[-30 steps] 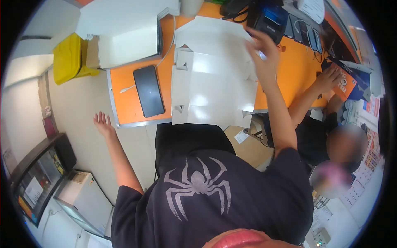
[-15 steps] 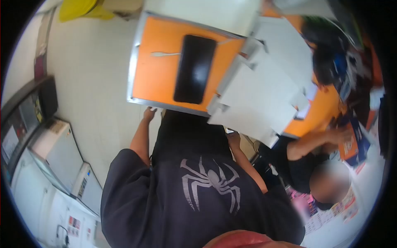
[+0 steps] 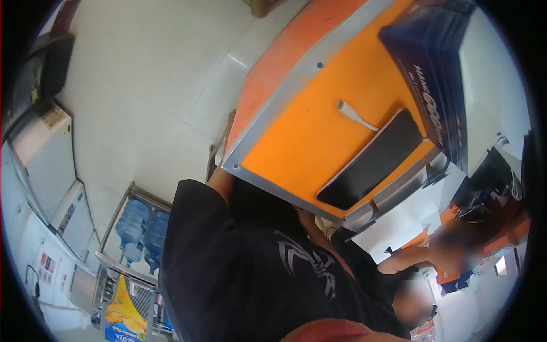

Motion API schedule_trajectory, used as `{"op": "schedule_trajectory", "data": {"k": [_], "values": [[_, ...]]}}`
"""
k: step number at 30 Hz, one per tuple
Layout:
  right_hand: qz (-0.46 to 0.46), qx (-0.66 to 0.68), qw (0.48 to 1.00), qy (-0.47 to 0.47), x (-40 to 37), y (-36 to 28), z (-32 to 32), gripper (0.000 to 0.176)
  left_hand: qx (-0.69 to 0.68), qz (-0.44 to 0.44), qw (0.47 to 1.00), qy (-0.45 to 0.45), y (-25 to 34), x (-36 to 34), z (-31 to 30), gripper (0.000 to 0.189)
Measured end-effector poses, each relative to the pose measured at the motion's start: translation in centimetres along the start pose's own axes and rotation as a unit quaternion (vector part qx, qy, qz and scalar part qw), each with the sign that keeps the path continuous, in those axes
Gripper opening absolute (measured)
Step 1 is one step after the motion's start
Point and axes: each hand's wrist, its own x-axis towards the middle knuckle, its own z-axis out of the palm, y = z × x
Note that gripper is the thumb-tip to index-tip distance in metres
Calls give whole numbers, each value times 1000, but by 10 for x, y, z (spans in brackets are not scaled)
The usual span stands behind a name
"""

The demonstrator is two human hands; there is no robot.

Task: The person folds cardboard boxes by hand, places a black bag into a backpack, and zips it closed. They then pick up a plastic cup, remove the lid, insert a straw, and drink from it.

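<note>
A black phone (image 3: pixel 371 161) lies face up on the orange tabletop (image 3: pixel 290 134). Beside it is the white plug end of a cable (image 3: pixel 354 115). My left forearm (image 3: pixel 222 183) reaches to the table's near left corner, where its hand is hidden. Under the table's near edge, my right hand (image 3: pixel 303 215) shows only in part, its fingers out of sight. Whether either hand holds anything cannot be made out.
Dark blue printed boards (image 3: pixel 436 85) stand along the table's right side, with white panels (image 3: pixel 399 225) below. A co-worker (image 3: pixel 404 259) is at the lower right. Blue water bottles (image 3: pixel 134 219) sit in a metal rack (image 3: pixel 108 259) at the lower left.
The view has turned and shifted, so the table and phone appear larger, tilted and farther right. The bottle rack and printed boards now show. My left hand has gone out of sight.
</note>
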Motion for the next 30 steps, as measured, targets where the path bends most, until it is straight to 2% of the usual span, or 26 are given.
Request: {"op": "schedule_trajectory", "data": {"k": [9, 15, 17, 21, 24, 28, 29, 30], "values": [[-10, -86, 995, -42, 13, -22, -14, 65, 20, 9, 1000, -6, 7, 6, -5, 55], [-14, -74, 997, -3, 34, -26, -4, 66, 59, 37, 998, -6, 21, 26, -25, 52], [-17, -33, 999, 5, 51, -24, 0, 70, 70, 48, 996, -2, 26, 38, -33, 51], [-51, 133, 990, -18, 96, -11, 7, 85, 117, 83, 990, 9, 34, 73, -52, 50], [-6, 144, 989, -16, 109, -53, -1, 118, 152, 115, 981, 15, 42, 94, -64, 49], [147, 45, 980, 123, 124, -52, 14, 140, 187, 161, 969, 20, 40, 102, -64, 47], [96, 60, 979, 169, 121, -51, 17, 137, 195, 171, 965, 21, 39, 102, -64, 47], [98, 56, 976, 186, 119, -47, 22, 137, 199, 183, 963, 20, 35, 102, -60, 47]]}}
